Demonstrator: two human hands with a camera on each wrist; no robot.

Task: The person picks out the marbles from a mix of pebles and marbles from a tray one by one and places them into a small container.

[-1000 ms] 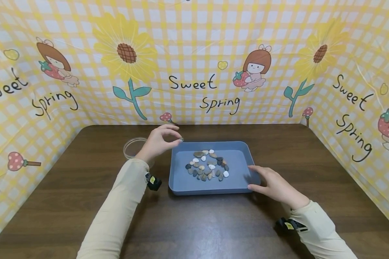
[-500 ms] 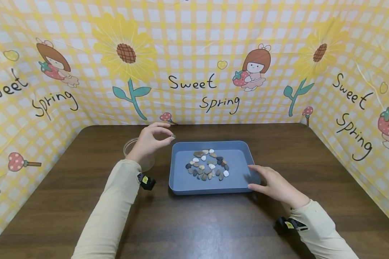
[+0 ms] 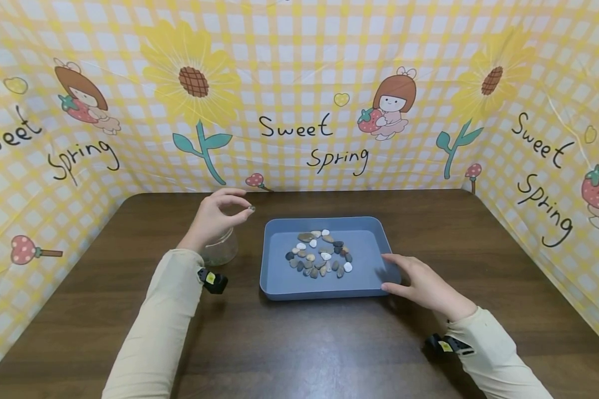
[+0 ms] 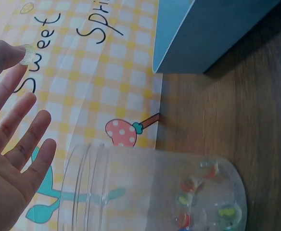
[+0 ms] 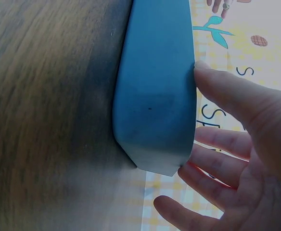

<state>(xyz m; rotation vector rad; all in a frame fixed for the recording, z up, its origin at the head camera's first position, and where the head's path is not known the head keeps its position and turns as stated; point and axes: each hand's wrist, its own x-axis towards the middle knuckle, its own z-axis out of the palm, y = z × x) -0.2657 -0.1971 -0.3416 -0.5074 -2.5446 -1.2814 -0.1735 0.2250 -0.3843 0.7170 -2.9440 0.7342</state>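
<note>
My left hand (image 3: 216, 215) pinches a small clear glass marble (image 4: 28, 55) between thumb and index finger, with the other fingers spread. It hangs in the air left of the blue-grey tray (image 3: 371, 280). Below that hand stands a clear jar (image 3: 222, 250), partly hidden by it; the left wrist view shows several coloured marbles (image 4: 188, 185) at the jar's bottom. My right hand (image 3: 426, 284) rests at the tray's right side, thumb and fingertips on its rim, fingers spread and relaxed. Inside the tray, white, grey, brown and dark pebbles (image 3: 326, 256) lie in a rounded arrangement.
The dark wooden table (image 3: 304, 343) carries the tray and the jar. A yellow checked cloth (image 3: 299, 72) with flowers and lettering walls it in at the back and both sides.
My left hand has moved left, away from the tray's back left corner and over the jar, still pinching the marble. The right hand, tray and pebbles have stayed put.
</note>
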